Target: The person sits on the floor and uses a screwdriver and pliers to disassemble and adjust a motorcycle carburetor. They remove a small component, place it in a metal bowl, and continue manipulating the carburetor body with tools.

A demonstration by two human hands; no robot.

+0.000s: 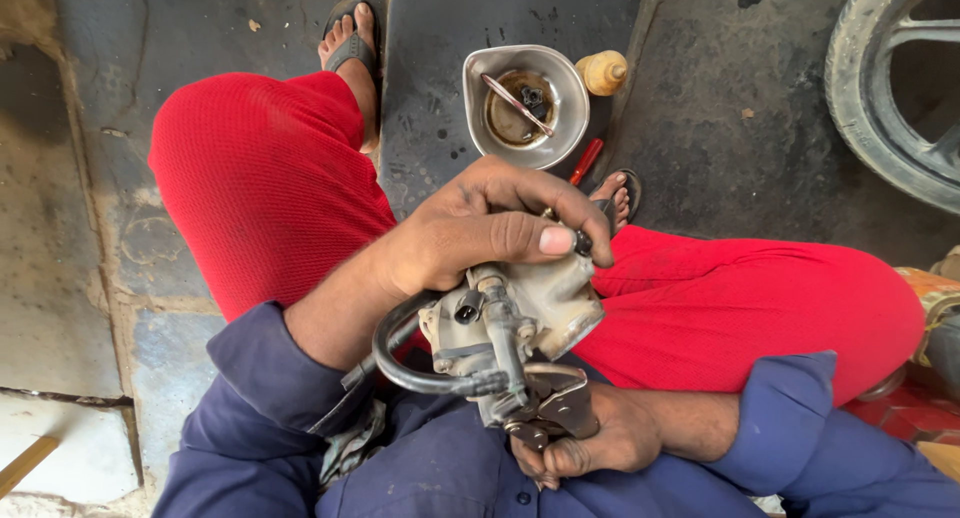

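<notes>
Two hands were engaged on one item, a grimy metal carburettor (520, 328) held above the lap. Left hand (480, 228) came over the top of the body, fingers curled down around it and thumb pressed along the front edge, apparently to steady it; a small dark part sat pinched at the fingertips, too small to identify. Right hand (590, 438) was closed from below around the lower bracket and linkage, palm up, bearing the weight. That top-and-bottom hold appeared suited to keeping the unit fixed and turned toward the face for close work. Black rubber hose (400, 363) looped out from the fitting on the carburettor's left side and curved back beneath it, hanging free.

Both forearms emerged from rolled blue sleeves (270, 378); red trousers (270, 178) covered the spread knees, with sandalled feet on the concrete floor (720, 108).

On the floor between the feet stood a metal bowl (570, 88) holding dark residue, a thin rod and a small part, within reach, well apart from the hands. Just beside it stood a yellow bottle (604, 72), and a red-handled tool (586, 162) lay near its rim. Part of a tyred wheel (870, 98) showed at the upper right.
</notes>
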